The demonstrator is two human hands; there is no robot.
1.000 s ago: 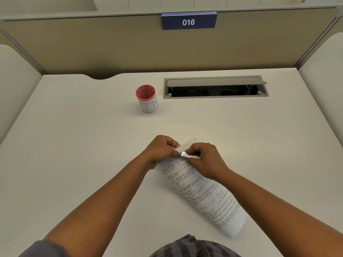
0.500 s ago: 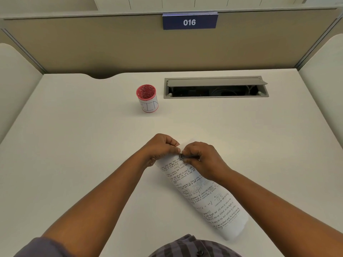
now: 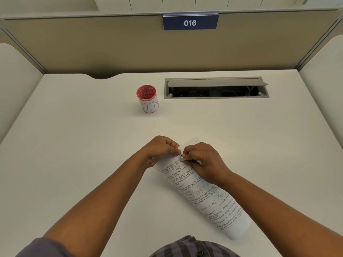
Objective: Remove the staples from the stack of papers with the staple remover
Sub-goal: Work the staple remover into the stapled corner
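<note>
On the white cubicle desk [image 3: 78,145], the left hand [image 3: 161,149] pinches the curled handwritten paper stack [image 3: 204,193]. The right hand [image 3: 202,160] grips a small metal staple remover [image 3: 182,157] at its corner. A skewed pull would likely tear it.

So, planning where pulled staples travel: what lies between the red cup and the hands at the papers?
Bare desk only, per the head view, between red cup and both hands.

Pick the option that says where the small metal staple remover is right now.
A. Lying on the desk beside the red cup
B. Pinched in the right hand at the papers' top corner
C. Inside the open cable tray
B: the right hand pinches the staple remover against the top of the papers, which the left hand grips.
</note>
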